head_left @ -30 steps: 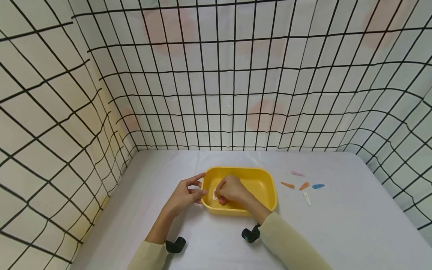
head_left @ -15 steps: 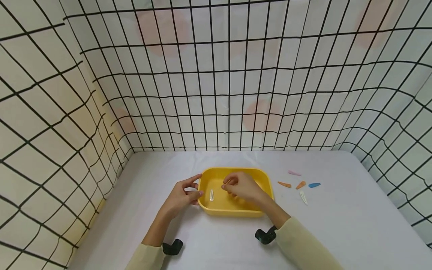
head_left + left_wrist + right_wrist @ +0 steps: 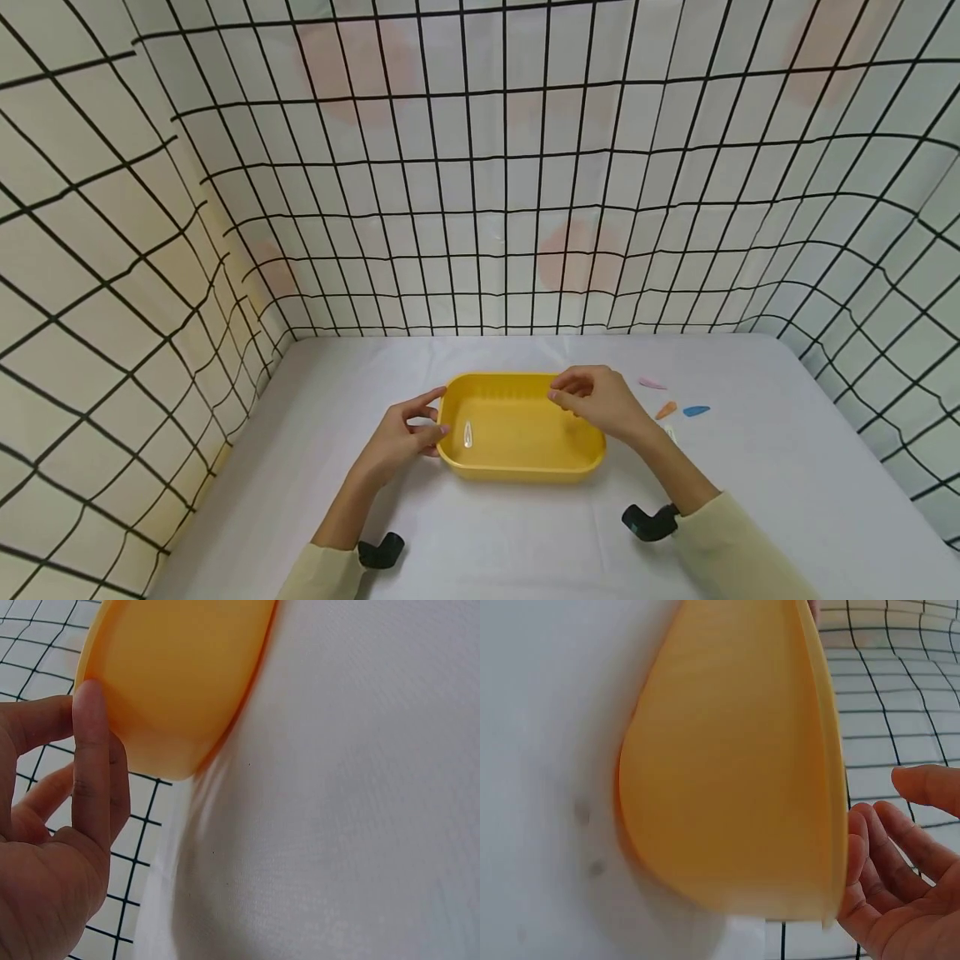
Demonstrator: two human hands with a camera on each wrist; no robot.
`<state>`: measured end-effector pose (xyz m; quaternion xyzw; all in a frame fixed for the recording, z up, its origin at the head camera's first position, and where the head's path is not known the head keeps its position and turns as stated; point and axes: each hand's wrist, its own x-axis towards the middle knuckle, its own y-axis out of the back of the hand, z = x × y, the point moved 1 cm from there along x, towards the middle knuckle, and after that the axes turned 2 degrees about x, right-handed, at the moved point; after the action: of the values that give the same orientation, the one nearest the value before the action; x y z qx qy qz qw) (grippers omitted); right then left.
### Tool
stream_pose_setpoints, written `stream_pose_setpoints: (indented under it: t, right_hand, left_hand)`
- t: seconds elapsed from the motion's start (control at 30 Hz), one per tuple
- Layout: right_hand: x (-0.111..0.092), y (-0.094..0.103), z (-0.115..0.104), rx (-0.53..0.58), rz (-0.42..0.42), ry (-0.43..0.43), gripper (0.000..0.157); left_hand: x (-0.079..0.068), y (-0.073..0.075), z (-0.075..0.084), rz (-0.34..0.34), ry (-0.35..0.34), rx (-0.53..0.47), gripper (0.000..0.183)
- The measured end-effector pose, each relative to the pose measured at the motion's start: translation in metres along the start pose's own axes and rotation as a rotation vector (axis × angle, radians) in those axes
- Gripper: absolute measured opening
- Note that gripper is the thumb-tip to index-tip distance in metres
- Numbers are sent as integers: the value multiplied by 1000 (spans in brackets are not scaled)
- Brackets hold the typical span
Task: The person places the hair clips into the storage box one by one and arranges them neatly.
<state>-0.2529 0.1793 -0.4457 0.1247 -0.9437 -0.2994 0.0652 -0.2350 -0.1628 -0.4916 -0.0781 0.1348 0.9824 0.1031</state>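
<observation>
A yellow plastic tray (image 3: pixel 517 476) stands on the table, and one white snap hair clip (image 3: pixel 468 434) lies inside near its left end. My left hand (image 3: pixel 397 437) grips the tray's left rim between thumb and fingers; the left wrist view shows the thumb (image 3: pixel 91 742) against the rim. Over the tray's right end hovers my right hand (image 3: pixel 600 404), holding nothing. In the right wrist view its fingers are loosely curled and the thumb is apart from them. Right of the tray lie a pink clip (image 3: pixel 652 383), an orange clip (image 3: pixel 666 410) and a blue clip (image 3: pixel 696 410).
Another white clip (image 3: pixel 671 433) on the table is partly hidden by the right forearm. White cloth (image 3: pixel 780 500) covers the table. Black-gridded white curtains (image 3: pixel 502 192) enclose the back and both sides.
My right hand has left the white clip in the tray and moved right, up to the tray's right end. It now hides a second orange clip. My left hand stays at the rim.
</observation>
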Motion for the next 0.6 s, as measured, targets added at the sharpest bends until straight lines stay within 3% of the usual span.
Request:
stream_pose_setpoints:
  t: [0.33, 0.6]
  right_hand:
    - [-27, 49, 31, -45, 82, -95, 32]
    - [-51, 78, 70, -149, 128, -147, 36]
  left_hand:
    - [-3, 1, -4, -9, 0, -4, 68]
    - [-1, -1, 0, 6, 10, -22, 68]
